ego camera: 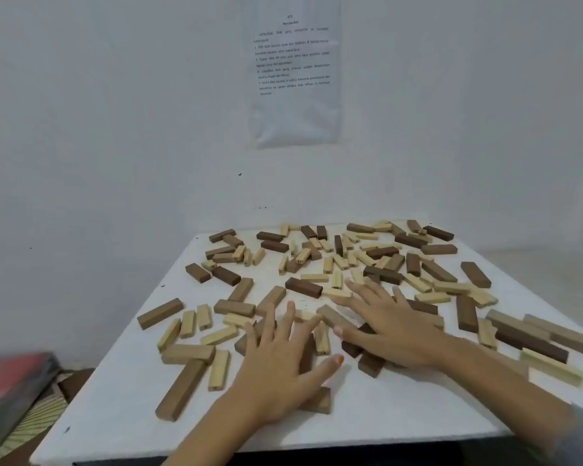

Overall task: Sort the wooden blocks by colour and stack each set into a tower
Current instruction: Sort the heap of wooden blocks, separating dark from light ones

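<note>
Several wooden blocks lie scattered flat over the white table (122, 408), in three shades. Pale blocks (219, 369) are small. Mid-brown blocks (181, 389) are longer. Dark brown blocks (303, 286) are mixed among them. No tower stands anywhere. My left hand (283, 361) lies flat with fingers spread on blocks near the table's middle front. My right hand (389, 326) lies beside it, fingers straight and spread, resting on more blocks. Both hands hide the blocks beneath them.
The table stands against a white wall with a printed sheet (293, 72) stuck on it. A red and black object (14, 388) and a patterned mat (37, 418) are on the floor at the left. A row of long blocks (539, 334) lies near the right edge.
</note>
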The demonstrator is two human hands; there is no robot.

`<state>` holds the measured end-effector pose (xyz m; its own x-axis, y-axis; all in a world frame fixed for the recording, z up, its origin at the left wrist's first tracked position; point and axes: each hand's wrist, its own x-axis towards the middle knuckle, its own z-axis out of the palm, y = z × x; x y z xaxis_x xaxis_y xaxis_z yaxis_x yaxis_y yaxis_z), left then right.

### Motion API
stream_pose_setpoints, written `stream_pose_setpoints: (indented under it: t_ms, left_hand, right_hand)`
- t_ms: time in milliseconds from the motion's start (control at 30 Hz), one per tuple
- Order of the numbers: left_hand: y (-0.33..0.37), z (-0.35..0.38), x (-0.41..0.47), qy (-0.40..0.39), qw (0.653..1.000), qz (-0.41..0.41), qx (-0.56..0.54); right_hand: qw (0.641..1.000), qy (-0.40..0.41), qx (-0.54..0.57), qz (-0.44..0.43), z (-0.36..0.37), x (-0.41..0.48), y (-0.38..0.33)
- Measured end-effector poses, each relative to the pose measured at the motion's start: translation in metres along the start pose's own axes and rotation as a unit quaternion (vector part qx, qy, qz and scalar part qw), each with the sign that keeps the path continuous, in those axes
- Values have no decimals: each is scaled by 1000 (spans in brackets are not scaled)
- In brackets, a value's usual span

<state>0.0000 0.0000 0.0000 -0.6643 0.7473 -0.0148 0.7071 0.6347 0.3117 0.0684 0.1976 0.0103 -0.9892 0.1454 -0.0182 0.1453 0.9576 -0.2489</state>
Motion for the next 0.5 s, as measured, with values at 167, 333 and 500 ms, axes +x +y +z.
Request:
stream_pose_setpoints:
  t_ms: [167, 333, 500]
  left_hand:
    - [-1, 14, 5, 49, 997, -14, 64]
    - [-9, 16, 22, 83, 992, -61, 71]
    - [-16, 15, 43, 84, 991, -72, 79]
  right_hand:
    - [999, -16, -28, -18, 14, -3, 5]
    - [999, -1, -43, -13, 18, 5, 4]
    - [999, 3, -52, 1, 19, 17, 5]
